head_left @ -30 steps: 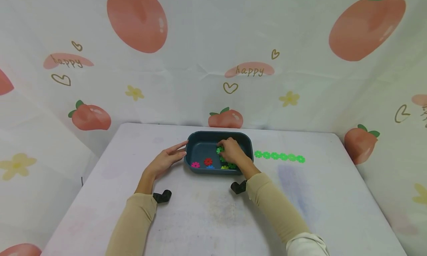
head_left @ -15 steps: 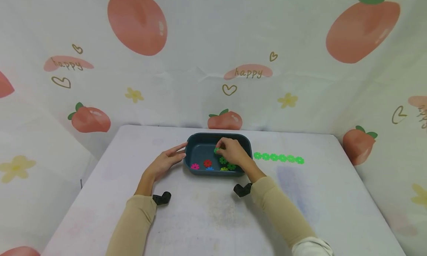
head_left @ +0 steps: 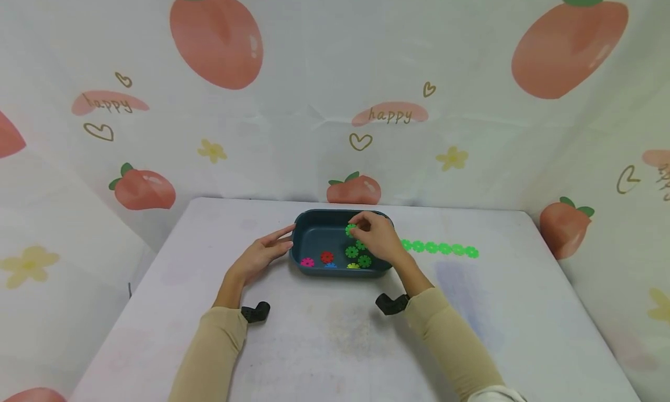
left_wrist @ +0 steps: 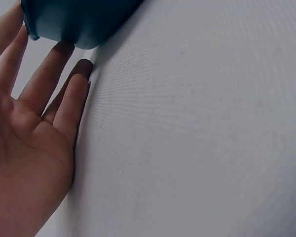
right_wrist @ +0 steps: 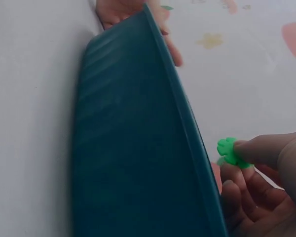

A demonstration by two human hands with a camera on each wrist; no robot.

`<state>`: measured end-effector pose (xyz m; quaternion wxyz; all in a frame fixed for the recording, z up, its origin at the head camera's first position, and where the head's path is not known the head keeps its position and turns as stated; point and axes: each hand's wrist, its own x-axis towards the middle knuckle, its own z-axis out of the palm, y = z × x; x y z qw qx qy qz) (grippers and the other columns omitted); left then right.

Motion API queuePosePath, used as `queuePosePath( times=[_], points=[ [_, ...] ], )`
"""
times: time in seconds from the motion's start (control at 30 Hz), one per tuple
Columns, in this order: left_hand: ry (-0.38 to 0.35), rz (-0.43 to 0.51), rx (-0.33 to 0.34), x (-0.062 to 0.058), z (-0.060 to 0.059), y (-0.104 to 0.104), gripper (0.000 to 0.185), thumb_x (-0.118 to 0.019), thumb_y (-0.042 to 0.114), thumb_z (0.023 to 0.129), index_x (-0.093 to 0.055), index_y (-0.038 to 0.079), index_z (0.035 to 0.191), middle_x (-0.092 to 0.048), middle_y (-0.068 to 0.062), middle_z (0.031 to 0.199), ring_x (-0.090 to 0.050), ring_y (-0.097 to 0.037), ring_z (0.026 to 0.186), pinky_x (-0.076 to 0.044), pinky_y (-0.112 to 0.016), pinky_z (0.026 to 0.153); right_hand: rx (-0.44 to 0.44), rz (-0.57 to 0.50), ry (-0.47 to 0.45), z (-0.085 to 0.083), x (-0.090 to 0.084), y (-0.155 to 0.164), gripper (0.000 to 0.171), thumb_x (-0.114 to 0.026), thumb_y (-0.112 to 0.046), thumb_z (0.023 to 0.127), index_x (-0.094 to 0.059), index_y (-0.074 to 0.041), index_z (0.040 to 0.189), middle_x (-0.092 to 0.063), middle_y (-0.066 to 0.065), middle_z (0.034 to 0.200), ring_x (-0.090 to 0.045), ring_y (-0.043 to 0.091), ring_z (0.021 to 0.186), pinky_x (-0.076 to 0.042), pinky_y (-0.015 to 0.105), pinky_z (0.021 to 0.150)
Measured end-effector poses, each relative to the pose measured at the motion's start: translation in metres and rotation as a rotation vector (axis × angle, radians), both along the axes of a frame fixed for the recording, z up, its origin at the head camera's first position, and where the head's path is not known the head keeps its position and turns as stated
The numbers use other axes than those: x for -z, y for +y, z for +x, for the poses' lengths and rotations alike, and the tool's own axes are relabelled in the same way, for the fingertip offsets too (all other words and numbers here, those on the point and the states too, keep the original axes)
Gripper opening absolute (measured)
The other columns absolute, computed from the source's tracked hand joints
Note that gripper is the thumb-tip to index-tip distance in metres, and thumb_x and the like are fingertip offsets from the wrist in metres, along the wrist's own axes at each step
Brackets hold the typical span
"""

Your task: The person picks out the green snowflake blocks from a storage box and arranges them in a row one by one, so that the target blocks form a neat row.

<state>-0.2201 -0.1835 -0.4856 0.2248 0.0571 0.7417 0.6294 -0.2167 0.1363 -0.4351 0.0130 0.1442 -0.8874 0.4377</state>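
Observation:
Between thumb and fingers, my right hand [head_left: 378, 237] pinches a green flower-shaped plastic piece [right_wrist: 228, 150] above the right part of a dark teal tray [head_left: 314, 271]. Straight fingers of my left hand [head_left: 260, 255] touch the tray's left end; in the left wrist view the fingertips [left_wrist: 64, 48] rest against its wall. Inside the tray lie a red piece [head_left: 327, 256], a pink piece [head_left: 307, 262], a blue piece [head_left: 331, 265], a yellow piece [head_left: 353, 266] and several green pieces [head_left: 352, 252]. My right hand hides part of the tray's right side.
Right of the tray, several green flower pieces [head_left: 431, 248] lie in a straight row on the white table [head_left: 324, 344]. A black wrist mount [head_left: 256, 312] sits on my left wrist and another mount [head_left: 391, 303] on my right. A printed cloth [head_left: 293, 88] hangs behind the table.
My right hand has picked a green flower piece off the tray floor, lifted it and shifted slightly to the right with it. My left hand stays at the tray's left end.

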Motion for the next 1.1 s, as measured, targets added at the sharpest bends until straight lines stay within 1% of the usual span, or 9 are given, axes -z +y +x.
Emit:
queuePosePath(
  times=[0.17,0.37,0.53,0.63,0.77,0.87,0.93,1.1],
  points=[
    [0.000,-0.005,-0.003,0.001,-0.001,0.000,0.061,-0.069,0.044,0.084,-0.046,0.037,0.140,-0.048,0.004,0.146,-0.039,-0.015,0.140,-0.027,-0.043,0.119,0.013,-0.029,0.009,0.004,-0.004,0.010,0.018,-0.066,-0.020,0.091,-0.066,-0.016,0.109,-0.066,0.001,0.092,-0.059,0.015,0.078,-0.050,0.029,0.069],
    [0.000,0.001,-0.004,0.001,-0.002,0.000,0.062,-0.070,0.043,0.084,-0.046,0.036,0.141,-0.047,0.004,0.146,-0.039,-0.015,0.140,-0.028,-0.043,0.119,0.035,-0.058,-0.012,0.010,-0.005,0.022,0.026,-0.064,-0.020,0.092,-0.065,-0.012,0.117,-0.066,0.003,0.094,-0.061,0.018,0.076,-0.052,0.030,0.068],
    [0.009,0.000,0.004,0.002,-0.001,0.001,0.062,-0.069,0.043,0.085,-0.044,0.035,0.142,-0.047,0.003,0.147,-0.039,-0.016,0.140,-0.028,-0.043,0.118,0.079,-0.067,0.009,0.012,-0.002,0.031,0.025,-0.065,-0.019,0.091,-0.066,-0.012,0.115,-0.066,0.005,0.094,-0.060,0.019,0.079,-0.052,0.031,0.068],
    [0.010,0.001,0.004,0.001,0.000,0.001,0.062,-0.069,0.043,0.085,-0.045,0.035,0.142,-0.047,0.003,0.147,-0.039,-0.015,0.140,-0.028,-0.043,0.118,0.105,-0.073,0.014,0.014,0.000,0.037,0.024,-0.065,-0.019,0.091,-0.066,-0.014,0.115,-0.065,0.005,0.094,-0.060,0.018,0.078,-0.052,0.028,0.066],
    [0.014,0.007,0.008,0.000,0.000,0.001,0.062,-0.068,0.041,0.086,-0.044,0.034,0.142,-0.046,0.001,0.148,-0.038,-0.017,0.141,-0.028,-0.044,0.119,0.130,-0.113,0.007,0.017,0.003,0.044,0.025,-0.065,-0.018,0.091,-0.065,-0.013,0.116,-0.064,0.007,0.096,-0.061,0.020,0.077,-0.054,0.024,0.065],
    [0.011,0.011,0.007,0.000,0.001,0.000,0.061,-0.068,0.040,0.087,-0.044,0.035,0.142,-0.045,0.000,0.148,-0.038,-0.017,0.141,-0.027,-0.044,0.119,0.146,-0.159,0.003,0.020,0.004,0.048,0.026,-0.065,-0.018,0.091,-0.065,-0.011,0.116,-0.064,0.009,0.100,-0.064,0.024,0.078,-0.055,0.023,0.065],
    [0.010,0.011,0.006,0.000,0.002,0.000,0.060,-0.068,0.040,0.086,-0.044,0.036,0.142,-0.045,0.001,0.148,-0.037,-0.017,0.141,-0.027,-0.043,0.119,0.162,-0.181,-0.001,0.022,0.004,0.051,0.025,-0.065,-0.019,0.091,-0.065,-0.012,0.116,-0.065,0.010,0.102,-0.065,0.026,0.080,-0.056,0.022,0.066],
    [0.007,0.009,0.012,0.000,0.001,-0.001,0.059,-0.068,0.042,0.086,-0.045,0.038,0.140,-0.045,0.003,0.148,-0.037,-0.015,0.142,-0.028,-0.043,0.119,0.212,-0.206,-0.003,0.024,0.006,0.059,0.024,-0.066,-0.022,0.091,-0.066,-0.014,0.114,-0.065,0.011,0.103,-0.065,0.024,0.081,-0.055,0.018,0.066]
  ],
)
